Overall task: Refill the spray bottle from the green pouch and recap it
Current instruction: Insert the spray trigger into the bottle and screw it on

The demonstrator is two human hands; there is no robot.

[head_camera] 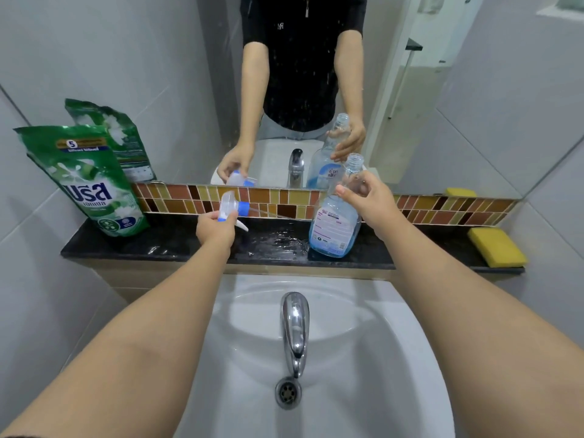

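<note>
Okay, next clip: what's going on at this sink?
A person is refilling a spray bottle. The right hand steadies it by the neck on the black ledge; its mouth is open. The left hand holds the removed spray head off to the side. The green pouch leans untouched against the wall.
</note>
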